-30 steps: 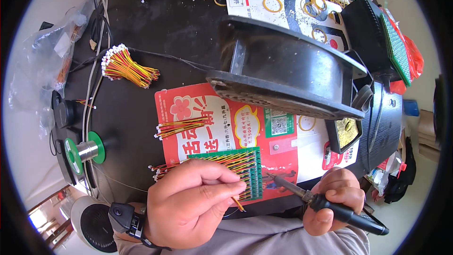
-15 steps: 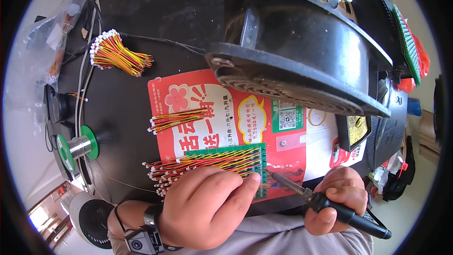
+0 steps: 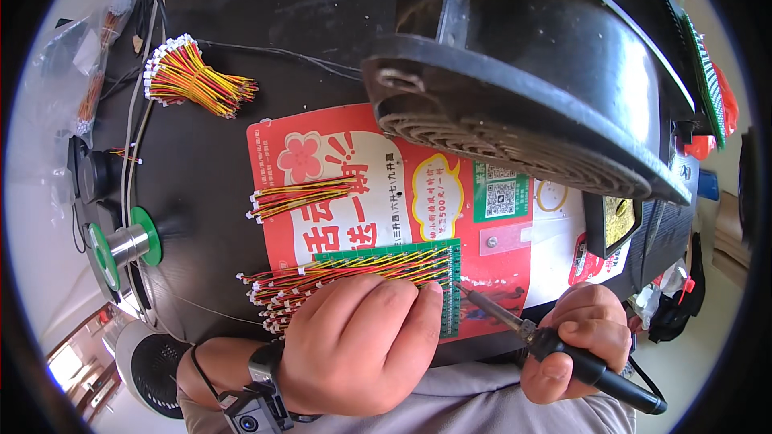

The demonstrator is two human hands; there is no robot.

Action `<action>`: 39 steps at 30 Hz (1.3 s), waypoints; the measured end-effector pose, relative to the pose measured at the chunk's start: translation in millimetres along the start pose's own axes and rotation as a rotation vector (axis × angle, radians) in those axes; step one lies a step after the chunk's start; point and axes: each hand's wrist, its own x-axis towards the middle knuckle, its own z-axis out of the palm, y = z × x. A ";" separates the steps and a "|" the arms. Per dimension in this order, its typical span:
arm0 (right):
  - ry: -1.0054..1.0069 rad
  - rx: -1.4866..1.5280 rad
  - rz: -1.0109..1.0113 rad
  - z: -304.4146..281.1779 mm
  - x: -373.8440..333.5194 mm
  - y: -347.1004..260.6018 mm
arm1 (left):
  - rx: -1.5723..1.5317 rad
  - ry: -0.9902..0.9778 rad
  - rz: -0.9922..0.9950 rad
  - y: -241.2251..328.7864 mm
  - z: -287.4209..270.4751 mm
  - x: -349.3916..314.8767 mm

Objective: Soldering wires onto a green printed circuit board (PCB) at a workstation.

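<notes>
My right hand (image 3: 581, 343) grips the black handle of a soldering iron (image 3: 593, 370). The iron's tip rests at or just beside the right edge of a green circuit board (image 3: 452, 305). Rows of red, yellow and black wires with white connectors (image 3: 277, 293) lie across that board, their connectors sticking out to the left. Over the board's lower part, my left hand (image 3: 362, 345) is closed with its fingertips pinched together near the wire ends; what it pinches is hidden. A thin strand runs from a green solder spool (image 3: 125, 247) toward this hand.
A large black fan (image 3: 531, 72) stands over the red printed sheet (image 3: 346, 124). A few loose wires (image 3: 301, 195) lie on the sheet. A bundled stack of wires (image 3: 197, 79) sits at the far left, near grey cables (image 3: 133, 161) and a plastic bag (image 3: 64, 88).
The view has shifted slightly, so the fan looks larger and nearer. Both hands keep nearly the same pose, with the iron still by the board's right edge.
</notes>
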 end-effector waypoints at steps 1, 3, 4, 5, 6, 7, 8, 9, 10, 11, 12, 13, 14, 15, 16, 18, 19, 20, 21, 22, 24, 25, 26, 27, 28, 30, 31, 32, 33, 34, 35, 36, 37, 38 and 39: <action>-0.014 0.000 0.005 -0.6 0.3 -0.4 | 0.001 -0.005 0.006 0.0 -0.1 0.6; -0.014 0.005 -0.007 0.8 -0.3 0.8 | 0.005 -0.012 0.008 0.1 -0.2 0.1; -0.012 0.008 -0.019 1.3 -0.6 1.3 | 0.017 -0.020 0.012 0.3 -0.6 0.1; -0.013 0.005 -0.019 1.1 -0.5 1.2 | 0.024 -0.027 0.018 0.2 -0.6 0.5; -0.017 -0.003 -0.017 0.6 -0.4 0.9 | 0.021 -0.027 0.019 0.4 -0.3 0.7; -0.022 -0.010 -0.016 0.2 -0.1 0.7 | 0.032 -0.028 0.017 0.8 0.0 0.7; -0.022 -0.010 -0.015 0.1 0.2 1.1 | 0.045 -0.028 0.013 1.1 0.2 0.3; -0.037 -0.008 -0.015 0.0 0.8 1.4 | 0.045 -0.029 0.012 1.1 0.2 0.0; -0.052 -0.006 -0.016 0.0 1.1 2.0 | 0.051 -0.034 0.011 1.0 0.0 -0.3; -0.051 -0.006 -0.016 -0.4 1.0 2.1 | 0.058 -0.039 0.012 1.7 -0.6 -0.3; -0.051 -0.002 -0.025 -0.8 0.9 2.2 | 0.059 -0.039 0.012 2.7 -1.0 -0.2; -0.052 0.002 -0.034 -1.1 0.9 2.3 | 0.064 -0.042 0.011 3.7 -1.3 -0.2; -0.053 0.000 -0.033 -0.4 1.1 2.6 | 0.067 -0.045 0.009 3.5 -0.8 -0.4; -0.048 -0.006 -0.039 0.5 1.4 2.8 | 0.065 -0.045 0.008 3.1 -0.5 -0.9; -0.044 -0.013 -0.046 1.3 1.7 3.0 | 0.071 -0.046 0.010 2.6 -0.2 -1.4; -0.041 -0.016 -0.047 1.4 1.9 2.7 | 0.078 -0.047 0.013 3.3 -0.4 -1.7; -0.039 -0.019 -0.050 1.5 2.1 2.5 | 0.082 -0.046 0.014 3.7 -0.6 -1.8; -0.040 -0.019 -0.048 2.2 2.1 2.8 | 0.086 -0.046 0.014 3.4 -0.4 -2.0; -0.035 -0.022 -0.050 3.1 2.1 2.9 | 0.086 -0.047 0.012 2.9 -0.3 -2.2; -0.031 -0.026 -0.051 3.9 2.1 3.2 | 0.091 -0.048 0.017 2.3 -0.4 -2.4; -0.027 -0.029 -0.053 3.0 1.7 2.7 | 0.095 -0.047 0.025 2.9 -2.6 0.9; -0.025 -0.031 -0.055 2.5 1.6 2.4 | 0.088 -0.086 0.045 3.0 -6.2 6.1; -0.026 -0.031 -0.054 2.5 1.2 2.4 | 0.080 -0.126 0.063 2.4 -7.7 8.6; -0.032 -0.024 -0.036 2.2 0.6 2.2 | 0.080 -0.126 0.062 2.1 -7.5 8.6; -0.037 -0.017 -0.018 1.7 0.0 2.1 | 0.080 -0.127 0.060 1.9 -7.3 8.6; 0.014 -0.007 -0.019 -0.7 -2.1 2.3 | 0.080 -0.126 0.061 3.1 -7.4 9.5; 0.064 0.003 -0.020 -1.9 -2.9 2.0 | 0.076 -0.123 0.059 3.6 -7.4 10.0; 0.064 0.005 -0.019 -1.2 -3.8 1.0 | 0.073 -0.122 0.054 3.0 -7.1 9.5; 0.047 0.009 0.023 -0.4 -4.4 -0.7 | 0.074 -0.123 0.053 2.4 -6.9 9.2; 0.031 0.013 0.065 0.5 -4.6 -1.5 | 0.075 -0.126 0.051 1.7 -6.7 9.0; 0.032 0.012 0.064 0.1 -4.1 -1.9 | 0.076 -0.129 0.053 1.9 -6.7 9.6; 0.023 0.006 0.066 -0.2 -3.5 -2.1 | 0.075 -0.128 0.054 2.2 -6.6 10.1; 0.014 0.000 0.067 -0.3 -3.2 -2.1 | 0.077 -0.125 0.051 2.5 -6.6 10.4; 0.016 0.000 0.066 -0.9 -3.0 -2.3 | 0.080 -0.122 0.049 3.3 -6.8 11.0; 0.015 -0.003 0.062 -1.3 -2.9 -2.5 | 0.081 -0.122 0.051 4.0 -7.4 11.6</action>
